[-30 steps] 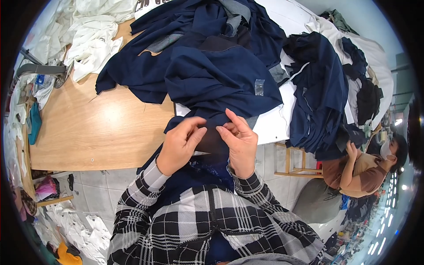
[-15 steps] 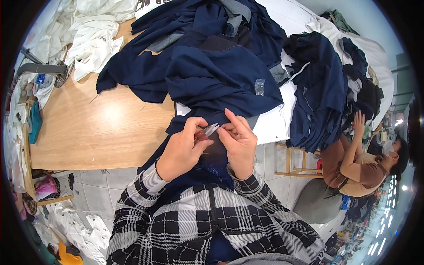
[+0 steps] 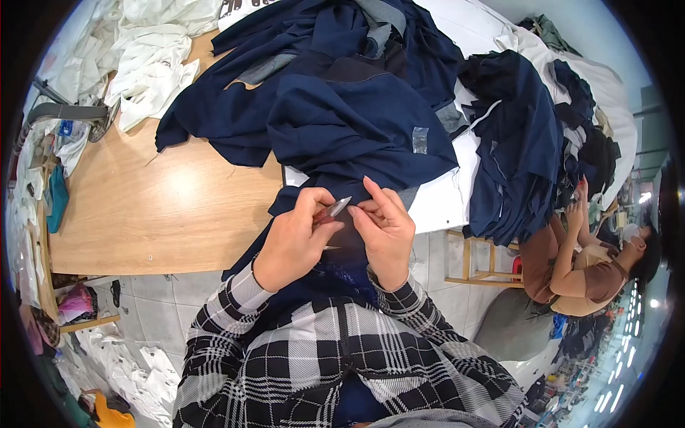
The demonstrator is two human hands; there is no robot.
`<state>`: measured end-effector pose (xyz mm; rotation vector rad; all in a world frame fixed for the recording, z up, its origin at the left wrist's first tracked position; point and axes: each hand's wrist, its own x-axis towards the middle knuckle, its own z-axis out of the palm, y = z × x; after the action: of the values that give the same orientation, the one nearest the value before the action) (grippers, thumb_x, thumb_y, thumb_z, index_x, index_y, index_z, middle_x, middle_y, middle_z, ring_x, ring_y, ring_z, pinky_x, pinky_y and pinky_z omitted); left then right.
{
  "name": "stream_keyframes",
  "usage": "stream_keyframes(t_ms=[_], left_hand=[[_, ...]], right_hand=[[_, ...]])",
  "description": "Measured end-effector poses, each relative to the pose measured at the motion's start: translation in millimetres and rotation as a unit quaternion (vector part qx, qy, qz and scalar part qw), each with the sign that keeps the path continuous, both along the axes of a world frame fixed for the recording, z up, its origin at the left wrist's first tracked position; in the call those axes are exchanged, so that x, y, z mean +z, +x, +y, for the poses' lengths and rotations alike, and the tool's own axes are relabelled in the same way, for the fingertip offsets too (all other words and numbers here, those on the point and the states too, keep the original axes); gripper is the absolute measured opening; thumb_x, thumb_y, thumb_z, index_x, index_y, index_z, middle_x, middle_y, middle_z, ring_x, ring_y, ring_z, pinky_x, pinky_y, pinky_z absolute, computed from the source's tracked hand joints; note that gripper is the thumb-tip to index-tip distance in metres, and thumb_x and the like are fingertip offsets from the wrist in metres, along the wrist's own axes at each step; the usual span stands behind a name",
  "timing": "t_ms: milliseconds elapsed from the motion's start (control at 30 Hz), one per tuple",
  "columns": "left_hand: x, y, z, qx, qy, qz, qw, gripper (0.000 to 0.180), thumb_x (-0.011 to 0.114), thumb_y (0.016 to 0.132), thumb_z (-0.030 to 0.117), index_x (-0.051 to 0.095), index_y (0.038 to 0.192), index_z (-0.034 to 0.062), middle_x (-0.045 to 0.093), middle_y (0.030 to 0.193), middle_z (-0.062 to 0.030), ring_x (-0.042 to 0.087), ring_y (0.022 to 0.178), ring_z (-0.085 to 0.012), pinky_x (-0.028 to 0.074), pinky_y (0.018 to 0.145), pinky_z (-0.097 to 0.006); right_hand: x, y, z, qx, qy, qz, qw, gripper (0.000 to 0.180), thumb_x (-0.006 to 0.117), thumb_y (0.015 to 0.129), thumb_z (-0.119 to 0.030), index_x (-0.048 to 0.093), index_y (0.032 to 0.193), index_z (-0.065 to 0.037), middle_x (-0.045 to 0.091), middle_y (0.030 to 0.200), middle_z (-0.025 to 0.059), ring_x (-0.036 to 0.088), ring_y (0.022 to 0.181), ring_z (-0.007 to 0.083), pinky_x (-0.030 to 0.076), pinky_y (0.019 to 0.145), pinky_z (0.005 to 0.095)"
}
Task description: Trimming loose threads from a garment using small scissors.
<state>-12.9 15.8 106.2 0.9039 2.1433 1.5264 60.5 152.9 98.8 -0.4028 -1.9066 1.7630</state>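
My left hand is closed around small thread snips; their metal blades stick out toward my right hand and look pressed together. Thumb and index finger of my right hand are pinched just beside the blade tips. What they pinch is too small to make out. Below both hands lies a dark navy garment, heaped over the table and draping down toward my lap. A clear sticker is on its cloth.
The wooden tabletop extends to my left, with white cloth piled behind. More navy garments hang over the right side. A masked person sits at the right, by a wooden stool.
The snips' blades were spread apart and have come together. My hands have hardly moved. The person at the right has lowered their raised hand and leaned a little.
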Motion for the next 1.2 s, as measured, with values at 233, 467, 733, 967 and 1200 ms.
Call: stream_keyframes(t_ms=[233, 467, 733, 967, 1200], left_hand=[[-3.8, -7.9, -1.6, 0.013, 0.092, -0.102, 0.99, 0.043, 0.067, 0.081, 0.006, 0.043, 0.116, 0.0025, 0.061, 0.081, -0.0105, 0.059, 0.068, -0.0149, 0.047, 0.062, -0.026], [2.7, -14.2, 3.9, 0.042, 0.089, 0.013, 0.995, 0.021, 0.068, 0.077, 0.002, 0.061, 0.096, 0.002, 0.057, 0.078, -0.004, 0.052, 0.058, -0.0097, 0.042, 0.053, -0.023], [2.0, -16.6, 14.6, 0.02, 0.081, 0.258, 0.963, 0.019, 0.068, 0.071, -0.001, 0.062, 0.09, 0.0009, 0.057, 0.083, -0.0076, 0.059, 0.063, -0.0205, 0.048, 0.055, -0.028], [-4.2, -14.1, 21.2, 0.016, 0.048, 0.35, 0.935, 0.024, 0.065, 0.067, -0.003, 0.055, 0.088, 0.0027, 0.054, 0.085, -0.0077, 0.06, 0.071, -0.0239, 0.049, 0.058, -0.03], [-11.3, -21.0, 12.1, -0.054, 0.112, 0.066, 0.99, 0.004, 0.057, 0.085, 0.0, 0.053, 0.086, 0.0014, 0.052, 0.084, -0.0085, 0.053, 0.067, -0.0194, 0.042, 0.057, -0.027]], right_hand=[[1.0, 0.9, 3.7, 0.014, -0.053, -0.009, 0.998, 0.045, 0.061, 0.079, 0.012, 0.054, 0.122, 0.004, 0.052, 0.1, 0.0039, 0.057, 0.08, 0.0061, 0.049, 0.071, 0.0178], [-2.7, 1.9, 8.5, 0.029, -0.172, -0.028, 0.984, 0.046, 0.061, 0.078, 0.012, 0.054, 0.123, 0.003, 0.051, 0.104, 0.0033, 0.057, 0.086, 0.0078, 0.047, 0.077, 0.0192], [0.3, 1.7, 7.4, 0.037, -0.143, -0.033, 0.988, 0.046, 0.06, 0.079, 0.012, 0.053, 0.124, 0.003, 0.051, 0.104, 0.0034, 0.057, 0.086, 0.0074, 0.047, 0.077, 0.0192], [1.8, 0.7, 8.7, 0.043, -0.184, -0.021, 0.982, 0.041, 0.057, 0.083, 0.01, 0.053, 0.123, 0.004, 0.053, 0.102, 0.0035, 0.059, 0.086, 0.0086, 0.049, 0.077, 0.0217], [7.3, -0.9, 6.7, 0.031, -0.303, -0.038, 0.952, 0.033, 0.057, 0.087, 0.002, 0.055, 0.12, 0.004, 0.057, 0.097, 0.0039, 0.061, 0.085, 0.0116, 0.052, 0.082, 0.0258]])
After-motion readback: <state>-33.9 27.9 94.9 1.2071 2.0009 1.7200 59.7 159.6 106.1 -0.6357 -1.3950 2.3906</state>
